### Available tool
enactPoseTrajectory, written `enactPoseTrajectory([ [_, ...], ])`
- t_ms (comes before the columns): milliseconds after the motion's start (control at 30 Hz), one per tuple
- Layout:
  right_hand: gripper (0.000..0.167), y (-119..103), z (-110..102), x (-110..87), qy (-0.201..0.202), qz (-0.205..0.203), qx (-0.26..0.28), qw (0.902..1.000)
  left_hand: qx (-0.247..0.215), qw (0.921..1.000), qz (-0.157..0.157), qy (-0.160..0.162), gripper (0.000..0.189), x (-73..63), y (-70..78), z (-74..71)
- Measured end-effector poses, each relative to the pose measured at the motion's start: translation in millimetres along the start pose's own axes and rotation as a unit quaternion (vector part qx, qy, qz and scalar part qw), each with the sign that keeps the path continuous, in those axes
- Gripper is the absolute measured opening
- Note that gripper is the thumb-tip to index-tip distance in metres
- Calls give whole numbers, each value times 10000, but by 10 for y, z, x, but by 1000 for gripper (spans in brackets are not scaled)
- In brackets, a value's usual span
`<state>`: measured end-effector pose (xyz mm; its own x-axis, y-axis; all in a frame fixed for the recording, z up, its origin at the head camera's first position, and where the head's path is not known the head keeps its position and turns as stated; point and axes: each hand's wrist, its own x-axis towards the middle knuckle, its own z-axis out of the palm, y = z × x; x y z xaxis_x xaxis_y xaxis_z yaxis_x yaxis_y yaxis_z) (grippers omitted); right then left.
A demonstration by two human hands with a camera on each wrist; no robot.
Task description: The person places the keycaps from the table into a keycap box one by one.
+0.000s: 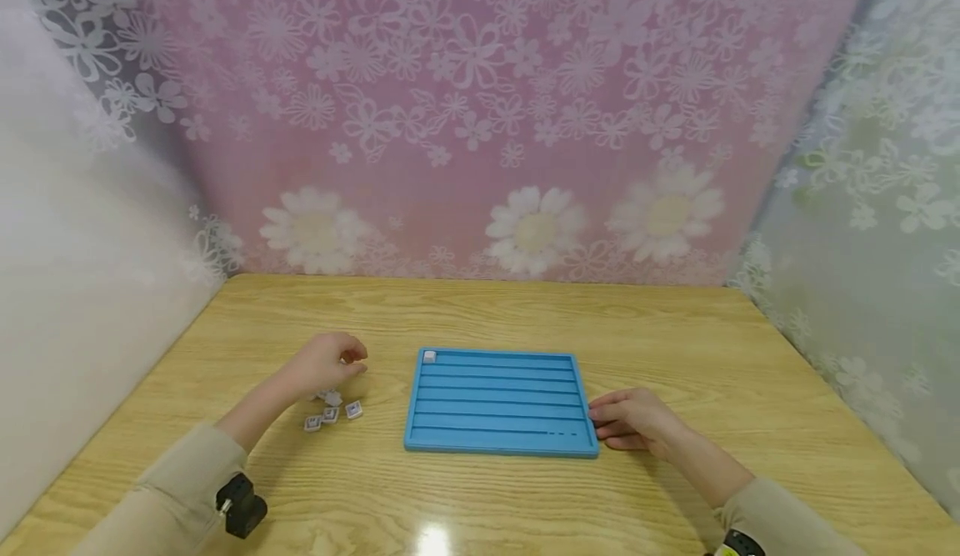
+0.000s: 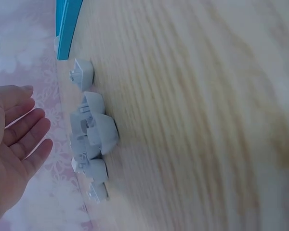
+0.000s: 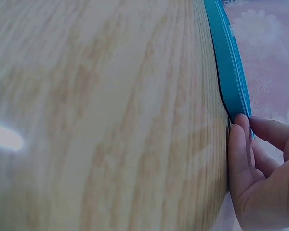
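My left hand [image 1: 327,364] hovers over the left of the table with its fingers loosely bent and nothing in them. Below it lie several white keycaps [image 1: 354,409], partly hidden by the hand; in the left wrist view the heaped keycaps [image 2: 103,134] show their hollow undersides and stems. To the right lies a flat blue tray [image 1: 495,453] with long parallel ridges. One white keycap [image 1: 430,357] sits in its far left corner. At the tray's near right edge, my right hand [image 1: 637,421] pinches the rim between thumb and fingers, as the right wrist view shows.
The wood-grain table [image 1: 480,314] meets a pink flowered backdrop [image 1: 465,164] at its far edge. A white panel [image 1: 90,272] stands along the left, a pale flowered panel [image 1: 862,272] along the right. Black wrist cameras sit on both sleeves.
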<state>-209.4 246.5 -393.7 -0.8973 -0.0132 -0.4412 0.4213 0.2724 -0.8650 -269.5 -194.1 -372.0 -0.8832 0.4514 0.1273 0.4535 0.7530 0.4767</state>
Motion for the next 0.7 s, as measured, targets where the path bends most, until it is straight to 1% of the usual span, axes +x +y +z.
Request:
enactPoseTrajectory([
  [67, 35, -5, 4, -2, -3, -2, -12, 10000, 7, 10000, 21, -73, 18, -60, 2, -10],
  [167, 35, -8, 9, -5, -15, -13, -11, 10000, 16, 9998, -107, -175, 19, -142, 3, -16],
  [333, 36, -7, 23, 5, -36, 0, 7, 10000, 95, 9998, -111, -169, 19, -254, -15, -16],
  [433, 35, -7, 33, 6, -16, 10, -6, 10000, 121, 9997, -114, -157, 18, -292, -23, -15],
  [533, 35, -12, 38, -5, 11, -10, -35, 10000, 102, 9996, -181, -174, 19, -311, -30, -16],
  [700, 35, -26, 39, -25, 7, -48, -58, 10000, 99, 9997, -81, -228, 23, -335, -34, -18],
])
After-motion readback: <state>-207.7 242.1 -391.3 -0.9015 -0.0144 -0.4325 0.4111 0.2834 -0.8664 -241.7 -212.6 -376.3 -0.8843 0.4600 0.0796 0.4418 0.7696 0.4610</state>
